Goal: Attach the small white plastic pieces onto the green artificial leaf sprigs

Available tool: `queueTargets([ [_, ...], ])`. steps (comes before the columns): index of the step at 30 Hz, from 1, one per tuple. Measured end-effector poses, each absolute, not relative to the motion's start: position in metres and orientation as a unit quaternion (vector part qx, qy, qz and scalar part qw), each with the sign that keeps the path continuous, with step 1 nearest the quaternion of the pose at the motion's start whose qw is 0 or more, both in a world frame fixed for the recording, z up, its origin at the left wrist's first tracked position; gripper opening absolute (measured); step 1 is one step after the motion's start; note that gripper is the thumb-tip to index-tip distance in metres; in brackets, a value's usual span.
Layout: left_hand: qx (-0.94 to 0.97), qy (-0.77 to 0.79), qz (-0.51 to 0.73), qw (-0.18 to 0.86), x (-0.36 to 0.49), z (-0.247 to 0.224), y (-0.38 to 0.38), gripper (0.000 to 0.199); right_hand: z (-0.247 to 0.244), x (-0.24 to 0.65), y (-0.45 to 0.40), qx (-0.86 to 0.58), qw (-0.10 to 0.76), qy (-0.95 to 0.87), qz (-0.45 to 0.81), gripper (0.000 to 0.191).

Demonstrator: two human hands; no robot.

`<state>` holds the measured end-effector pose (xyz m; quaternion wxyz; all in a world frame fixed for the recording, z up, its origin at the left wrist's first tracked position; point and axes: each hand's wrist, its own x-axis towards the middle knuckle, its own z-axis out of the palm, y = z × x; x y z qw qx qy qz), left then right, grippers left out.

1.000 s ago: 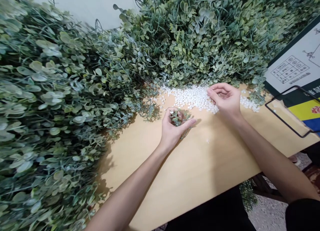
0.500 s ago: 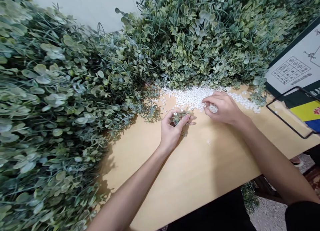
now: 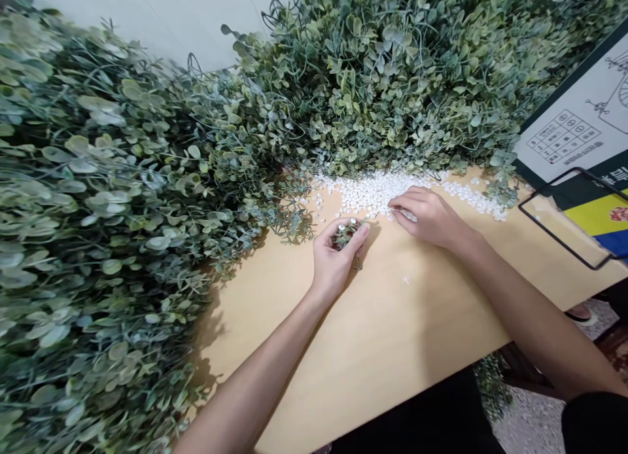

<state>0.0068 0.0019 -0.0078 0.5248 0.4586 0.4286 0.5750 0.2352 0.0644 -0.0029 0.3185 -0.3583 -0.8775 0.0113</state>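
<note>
My left hand (image 3: 336, 254) is closed round a small sprig of artificial greenery (image 3: 345, 237), its thumb pressed on top. A couple of white bits show among the sprig's leaves, and thin stem ends poke out below the fingers. To the right, my right hand (image 3: 424, 215) has its thumb and fingertips drawn together at the near edge of a spread of small white pieces (image 3: 366, 191). Whatever lies between those fingertips is too small to make out. Both hands are just above the wooden tabletop (image 3: 314, 369).
Artificial foliage is heaped along the left (image 3: 112, 244) and the back (image 3: 383, 81). At the right stand a printed box (image 3: 564, 137) and a black wire frame (image 3: 557, 250). A tiny white scrap (image 3: 406, 280) lies on the table. More greenery (image 3: 492, 385) hangs below the near edge.
My right hand's fingers have drawn closer together and it has shifted slightly left. The fingers of my left hand have curled in more tightly round the sprig.
</note>
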Motion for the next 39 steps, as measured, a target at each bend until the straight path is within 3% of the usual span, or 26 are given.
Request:
queueTargets([
  [14,0.419,0.409,0.564,0.583,0.009,-0.005,0.002,0.028,-0.001,0.229,0.061,-0.322,0.4,-0.857,0.045,0.017],
  [21,0.402,0.427,0.555,0.59,0.011,0.005,0.0,0.037,-0.007,0.205,0.047,-0.323,0.314,-0.893,0.025,0.021],
  [34,0.421,0.421,0.552,0.584,0.01,0.004,0.0,0.036,-0.011,0.209,0.05,-0.375,0.317,-0.869,0.067,0.024],
  [39,0.43,0.421,0.549,0.581,0.009,0.002,0.0,0.034,-0.003,0.207,0.049,-0.345,0.41,-0.833,0.138,0.024],
])
